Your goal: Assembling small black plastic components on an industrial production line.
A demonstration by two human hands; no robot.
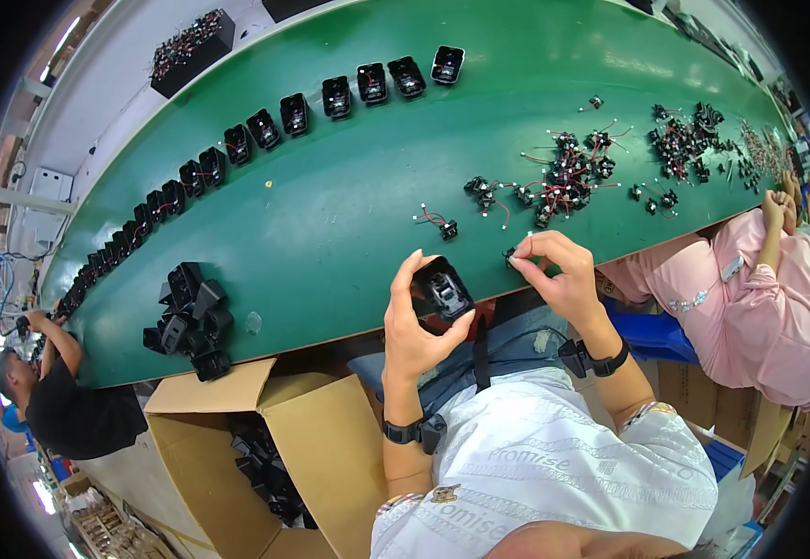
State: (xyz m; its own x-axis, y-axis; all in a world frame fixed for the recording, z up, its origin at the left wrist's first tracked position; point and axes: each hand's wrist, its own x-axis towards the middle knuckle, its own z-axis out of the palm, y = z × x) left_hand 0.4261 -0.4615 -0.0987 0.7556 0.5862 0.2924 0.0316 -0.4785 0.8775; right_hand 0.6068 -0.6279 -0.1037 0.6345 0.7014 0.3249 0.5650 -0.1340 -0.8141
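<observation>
Fingers of the right hand (565, 273) pinching a small black part (509, 255), just right of the black housing (444, 289), long axis far-left to near-right, gripped in the left hand (414, 338) by the tabletop's (349, 196) near edge.

2 hands (414, 339), 1 held hsg (444, 289), 2 wristbands (431, 432)

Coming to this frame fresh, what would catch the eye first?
A long row of black housings runs along the green table, upper left. Nearer, the left hand holds another housing, the right hand a small dark part. Beyond the right hand lies a cluster of red-wired parts.
</observation>
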